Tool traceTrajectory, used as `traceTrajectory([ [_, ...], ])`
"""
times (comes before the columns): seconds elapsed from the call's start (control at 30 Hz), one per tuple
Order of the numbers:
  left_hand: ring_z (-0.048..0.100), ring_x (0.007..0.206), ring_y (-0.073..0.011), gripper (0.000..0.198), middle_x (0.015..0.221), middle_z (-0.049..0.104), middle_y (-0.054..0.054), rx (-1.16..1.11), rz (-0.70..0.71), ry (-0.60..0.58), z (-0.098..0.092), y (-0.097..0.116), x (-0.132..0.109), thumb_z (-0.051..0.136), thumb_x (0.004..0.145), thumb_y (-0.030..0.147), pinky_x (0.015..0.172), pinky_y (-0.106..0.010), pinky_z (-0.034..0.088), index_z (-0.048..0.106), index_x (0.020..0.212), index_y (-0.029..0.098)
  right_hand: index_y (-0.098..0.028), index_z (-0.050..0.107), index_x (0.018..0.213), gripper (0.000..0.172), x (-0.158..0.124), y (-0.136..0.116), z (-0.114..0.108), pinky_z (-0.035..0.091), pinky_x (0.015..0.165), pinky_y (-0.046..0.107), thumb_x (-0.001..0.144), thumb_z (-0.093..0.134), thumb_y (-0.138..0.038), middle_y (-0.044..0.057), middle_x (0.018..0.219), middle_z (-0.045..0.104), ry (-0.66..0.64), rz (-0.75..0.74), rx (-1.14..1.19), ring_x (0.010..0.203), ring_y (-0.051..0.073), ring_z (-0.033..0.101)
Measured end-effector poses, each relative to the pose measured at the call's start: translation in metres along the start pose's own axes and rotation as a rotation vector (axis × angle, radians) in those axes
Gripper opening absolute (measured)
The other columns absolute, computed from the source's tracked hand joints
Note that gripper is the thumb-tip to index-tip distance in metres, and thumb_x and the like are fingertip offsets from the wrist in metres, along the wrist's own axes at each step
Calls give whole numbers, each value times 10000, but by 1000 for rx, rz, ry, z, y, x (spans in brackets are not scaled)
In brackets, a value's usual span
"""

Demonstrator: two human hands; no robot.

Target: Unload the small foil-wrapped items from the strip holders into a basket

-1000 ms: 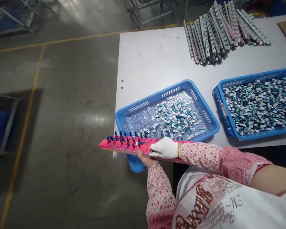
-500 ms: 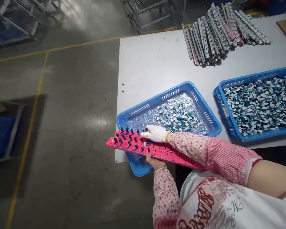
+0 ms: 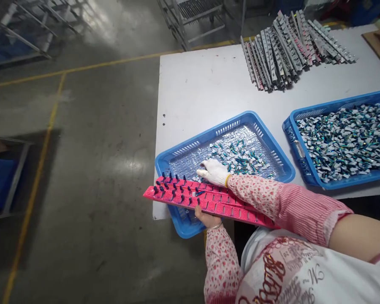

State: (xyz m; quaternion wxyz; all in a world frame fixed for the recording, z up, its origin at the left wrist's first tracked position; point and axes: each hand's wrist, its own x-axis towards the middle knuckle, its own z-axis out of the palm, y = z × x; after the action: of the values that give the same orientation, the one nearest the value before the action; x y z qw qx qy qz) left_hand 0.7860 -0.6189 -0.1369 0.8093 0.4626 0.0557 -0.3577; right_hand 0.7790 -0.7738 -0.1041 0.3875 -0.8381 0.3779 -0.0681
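My left hand (image 3: 208, 217), bare with a bangle at the wrist, grips the near edge of a long pink slotted board (image 3: 220, 207) tilted over a blue tray (image 3: 223, 127). Several dark blue pieces (image 3: 174, 194) stand in rows in the slots at the board's left end. One small blue piece with a white tab (image 3: 200, 193) lies across the board. My right hand (image 3: 214, 172), in a white glove, hovers by the board's far edge, thumb and fingers apart with nothing visible between them. Loose teal pieces with white tabs (image 3: 240, 158) lie beside it in the tray.
A second blue tray (image 3: 293, 126), heaped with similar teal and white pieces, stands to the right on the white table (image 3: 196, 93). Stacked slotted strips (image 3: 281, 55) lie at the back. Metal racks (image 3: 190, 21) stand beyond, and a yellow line (image 3: 47, 135) marks the floor.
My right hand has lifted off the board and shifted right and toward the tray, its fingers spreading. The small piece it covered now shows on the board. My left hand keeps its hold.
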Motion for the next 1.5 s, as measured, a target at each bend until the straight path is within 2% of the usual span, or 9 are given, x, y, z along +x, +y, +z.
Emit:
traceTrajectory([
  [0.13,489,1281,-298,479,1289,623,-27,1,-50,38,4,-1,-2,564,711,545,1017,-427,436,672,1118,315,-231,624,1041,479,-15,-20,0,414,692,275,903,407,-635,53,955,688,-195,-215,29,840,196,623],
  [0.23,492,1279,-291,539,1315,606,-30,0,-50,62,11,0,-4,554,708,531,1034,-418,422,640,1187,297,-211,608,921,414,-16,-30,9,392,652,267,869,490,-604,48,872,674,-210,-238,22,776,189,611],
  [0.43,481,1288,-271,630,1371,562,-18,-10,-14,55,13,5,-3,532,708,532,1051,-403,405,552,1299,315,-170,574,973,500,4,-26,21,383,499,228,997,173,-467,17,711,611,-74,228,645,492,101,483],
  [0.67,562,1189,-280,549,1237,647,-65,-3,-49,79,8,3,1,512,748,542,999,-424,443,616,1197,245,-172,636,1027,366,8,5,-12,417,851,321,845,590,-486,124,1092,640,46,89,-77,1019,233,565],
  [0.83,540,1225,-260,558,1231,655,-73,30,-83,109,10,-6,5,542,737,547,1021,-378,426,642,1174,214,-254,606,1109,496,-21,-34,-3,395,672,269,906,382,-646,36,933,682,-209,-116,80,805,187,618],
  [1.0,496,1276,-237,602,1273,636,-37,53,-71,137,12,-9,3,578,661,599,1034,-327,413,661,1138,242,-227,633,932,388,-35,-61,14,366,644,278,897,451,-567,43,835,667,-145,-202,-26,737,192,604],
  [1.17,523,1246,-261,576,1237,652,-81,45,-108,74,20,-2,-3,632,666,532,1012,-354,433,664,1136,200,-198,637,906,295,-31,-53,8,383,642,231,897,508,-463,9,808,662,-67,59,385,749,137,593],
  [1.37,543,1220,-249,536,1172,679,-60,44,-106,80,30,-1,-8,637,664,520,978,-333,452,666,1108,220,-205,637,841,292,-40,-53,0,401,687,248,788,636,-492,-10,756,628,19,-105,515,729,135,560],
  [1.5,598,1137,-251,512,1100,692,-79,31,-172,43,33,-1,-9,634,669,512,936,-362,475,650,1084,212,-192,555,848,327,-27,-52,-7,356,505,232,872,464,-505,-37,646,545,162,198,936,483,89,402],
])
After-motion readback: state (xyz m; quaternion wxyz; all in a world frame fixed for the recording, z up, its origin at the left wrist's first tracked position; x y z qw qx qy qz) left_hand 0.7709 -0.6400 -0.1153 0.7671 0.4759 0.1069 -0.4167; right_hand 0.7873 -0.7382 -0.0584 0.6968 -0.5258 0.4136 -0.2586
